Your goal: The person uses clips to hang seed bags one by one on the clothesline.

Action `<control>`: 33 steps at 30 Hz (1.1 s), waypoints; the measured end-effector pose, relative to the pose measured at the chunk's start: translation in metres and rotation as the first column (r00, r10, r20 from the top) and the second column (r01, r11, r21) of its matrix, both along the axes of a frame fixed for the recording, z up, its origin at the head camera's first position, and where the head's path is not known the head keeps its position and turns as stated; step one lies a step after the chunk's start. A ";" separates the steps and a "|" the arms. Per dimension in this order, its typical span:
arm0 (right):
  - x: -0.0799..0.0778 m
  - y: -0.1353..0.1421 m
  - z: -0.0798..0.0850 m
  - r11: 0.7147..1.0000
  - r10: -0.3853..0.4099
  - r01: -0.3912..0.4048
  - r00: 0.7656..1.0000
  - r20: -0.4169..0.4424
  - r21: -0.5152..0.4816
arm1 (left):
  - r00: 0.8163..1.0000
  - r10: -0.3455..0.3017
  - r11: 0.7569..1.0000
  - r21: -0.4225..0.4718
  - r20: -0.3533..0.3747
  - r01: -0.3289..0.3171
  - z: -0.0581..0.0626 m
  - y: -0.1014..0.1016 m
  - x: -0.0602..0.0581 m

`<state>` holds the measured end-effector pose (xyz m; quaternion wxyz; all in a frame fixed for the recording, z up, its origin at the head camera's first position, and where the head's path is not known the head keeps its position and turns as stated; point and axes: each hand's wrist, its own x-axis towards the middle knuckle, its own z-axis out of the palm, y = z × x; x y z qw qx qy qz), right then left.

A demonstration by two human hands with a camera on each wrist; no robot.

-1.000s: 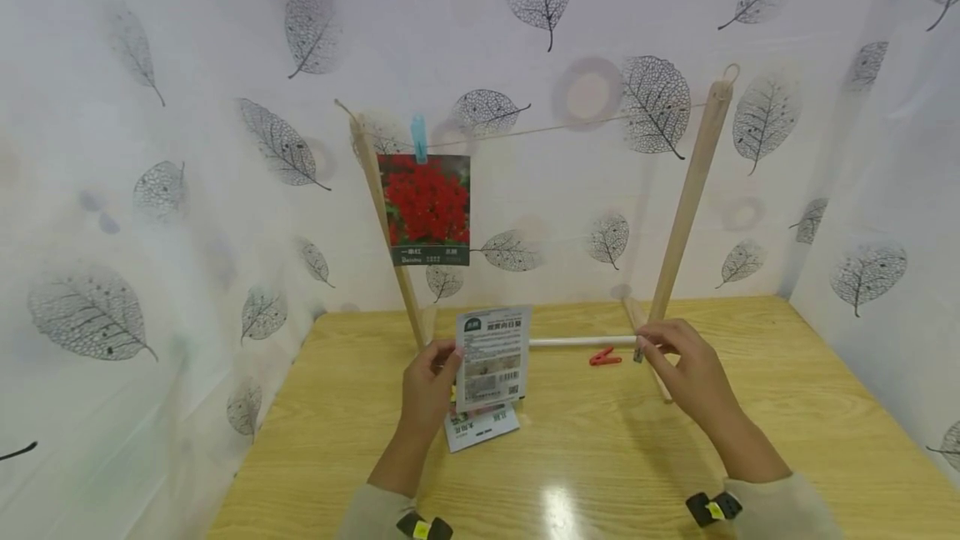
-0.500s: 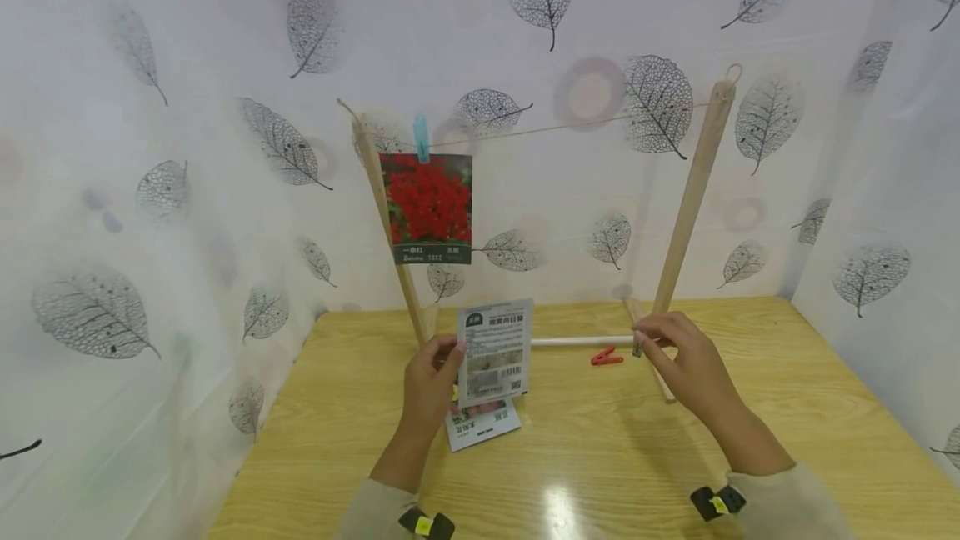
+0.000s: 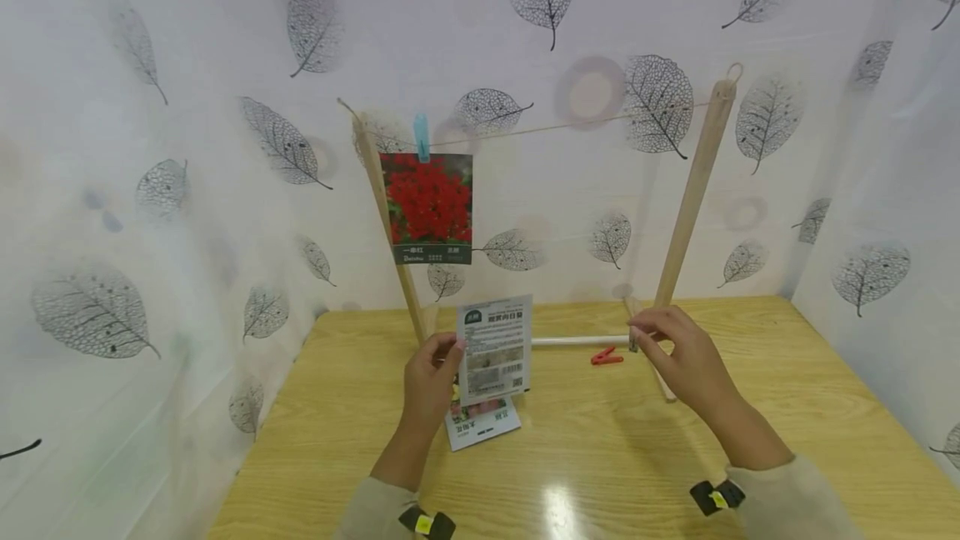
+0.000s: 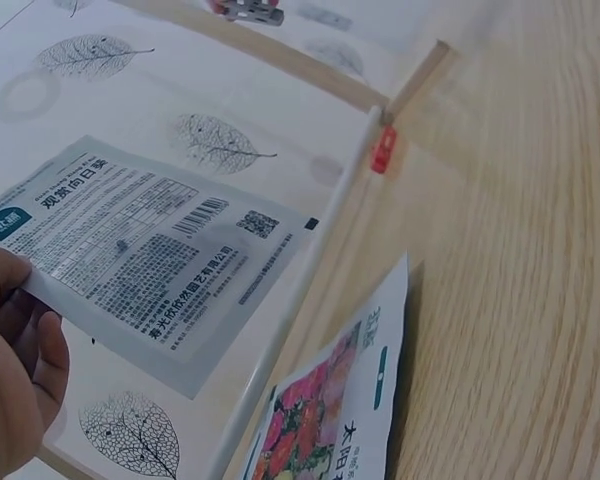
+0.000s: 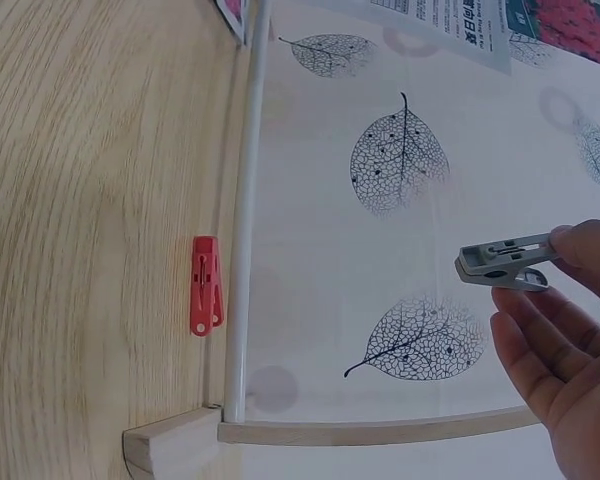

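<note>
My left hand (image 3: pixel 432 377) pinches the left edge of a seed packet (image 3: pixel 493 348), its printed back facing me, held above the table. Beneath it, another seed packet (image 3: pixel 483 426) with a flower picture lies on the wood, partly covered from the head view. My right hand (image 3: pixel 686 352) pinches a grey clothespin (image 5: pixel 505 262) by its handle end, near the right post. A red-flower seed packet (image 3: pixel 429 211) hangs from the string (image 3: pixel 555 128) at the left, held there by a blue clothespin (image 3: pixel 422 138).
A red clothespin (image 3: pixel 607 356) lies on the table (image 3: pixel 585 457) beside the white crossbar (image 3: pixel 577 342). Wooden posts (image 3: pixel 693 198) stand at both sides of the frame, with the string tied between their tops. Behind hangs a leaf-patterned curtain (image 3: pixel 555 273).
The packet in my left hand has risen slightly. My right hand, with the grey clothespin, has moved a little up and to the left. The hanging packet stays in place.
</note>
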<state>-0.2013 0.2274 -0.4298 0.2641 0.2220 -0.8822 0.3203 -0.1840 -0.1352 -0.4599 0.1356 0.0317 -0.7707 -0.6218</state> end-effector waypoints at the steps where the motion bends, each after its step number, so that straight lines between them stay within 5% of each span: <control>1: 0.000 0.000 0.001 1.000 0.001 -0.001 1.000 -0.003 0.002 | 1.000 0.001 1.000 0.006 -0.001 -0.001 0.001 0.000 0.000; 33: -0.003 -0.002 0.024 0.996 0.064 -0.067 0.997 -0.049 -0.063 | 0.999 0.028 0.999 0.038 -0.025 -0.028 0.017 0.006 0.001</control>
